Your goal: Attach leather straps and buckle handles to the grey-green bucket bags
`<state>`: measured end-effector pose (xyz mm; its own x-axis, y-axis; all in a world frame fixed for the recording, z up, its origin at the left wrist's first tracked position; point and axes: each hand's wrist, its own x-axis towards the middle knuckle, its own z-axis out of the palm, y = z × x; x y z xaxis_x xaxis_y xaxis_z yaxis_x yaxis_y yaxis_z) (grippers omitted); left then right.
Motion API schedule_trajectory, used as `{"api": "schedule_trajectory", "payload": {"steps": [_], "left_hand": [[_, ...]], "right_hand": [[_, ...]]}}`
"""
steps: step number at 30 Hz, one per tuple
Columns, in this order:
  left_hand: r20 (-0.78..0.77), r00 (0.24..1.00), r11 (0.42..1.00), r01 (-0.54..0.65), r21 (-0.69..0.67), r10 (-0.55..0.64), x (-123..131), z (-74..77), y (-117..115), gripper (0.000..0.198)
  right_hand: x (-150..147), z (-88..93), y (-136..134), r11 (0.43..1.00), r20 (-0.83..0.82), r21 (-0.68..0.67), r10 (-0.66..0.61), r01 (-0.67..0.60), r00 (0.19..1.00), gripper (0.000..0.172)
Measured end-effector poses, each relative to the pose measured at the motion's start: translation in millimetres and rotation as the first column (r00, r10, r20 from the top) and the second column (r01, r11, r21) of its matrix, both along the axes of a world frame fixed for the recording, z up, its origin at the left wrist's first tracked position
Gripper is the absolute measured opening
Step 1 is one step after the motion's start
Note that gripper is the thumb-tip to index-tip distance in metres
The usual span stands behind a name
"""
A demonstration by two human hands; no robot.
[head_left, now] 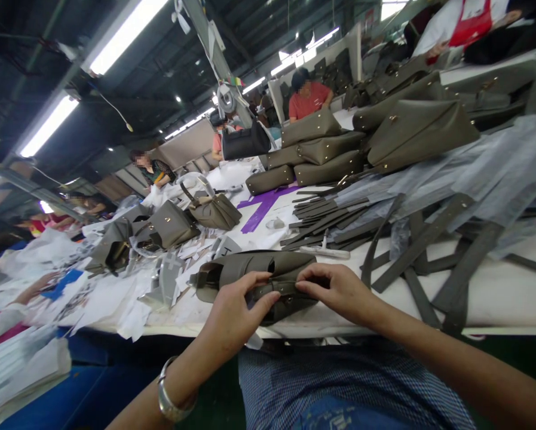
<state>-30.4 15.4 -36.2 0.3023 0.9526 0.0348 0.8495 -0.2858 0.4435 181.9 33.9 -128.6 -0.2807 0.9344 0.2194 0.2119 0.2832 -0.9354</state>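
An olive-brown handbag (pixel 245 266) lies on the white table right in front of me, close to the front edge. My left hand (pixel 236 307), with a silver bangle on its wrist, has thumb and fingers closed on the bag's near part, by a narrow band. From the right, my right hand (pixel 342 292) pinches that same band with thumb and forefinger, just beside the left fingertips. Small metal studs show on the bag near both hands. Exactly what lies between the right fingertips is partly hidden.
Olive straps (pixel 447 245), some in clear plastic sleeves, spread over the right side. Stacked bags (pixel 321 149) stand behind. Further bags (pixel 173 224), paper scraps (pixel 110 298) and a purple strip (pixel 261 215) lie left and ahead. A co-worker's hand (pixel 37 286) reaches in from the left.
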Motion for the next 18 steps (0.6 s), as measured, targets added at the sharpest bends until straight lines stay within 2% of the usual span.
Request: {"api": "schedule_trajectory", "payload": {"steps": [4, 8, 13, 18], "left_hand": [[-0.049, 0.999, 0.998, 0.027, 0.052, -0.025, 5, 2.5, 2, 0.034], [-0.025, 0.999, 0.999, 0.048, 0.017, -0.047, 4, 4.7, 8, 0.035], [0.033, 0.999, 0.996, 0.022, -0.084, -0.020, 0, 4.2, 12, 0.038], [-0.032, 0.999, 0.999, 0.025, -0.042, -0.026, 3, 2.5, 13, 0.041]], "right_hand": [[-12, 11.5, 0, 1.000, -0.082, -0.007, 0.016, -0.016, 0.997, 0.011], [-13, 18.1, 2, 0.999, -0.084, 0.007, 0.045, -0.045, 0.995, 0.012], [-5, 9.4, 1, 0.998, -0.051, 0.037, 0.058, -0.056, 0.997, 0.012], [-7, 0.2, -1, 0.999, -0.038, 0.051, 0.001, 0.001, 0.999, 0.010]]}}
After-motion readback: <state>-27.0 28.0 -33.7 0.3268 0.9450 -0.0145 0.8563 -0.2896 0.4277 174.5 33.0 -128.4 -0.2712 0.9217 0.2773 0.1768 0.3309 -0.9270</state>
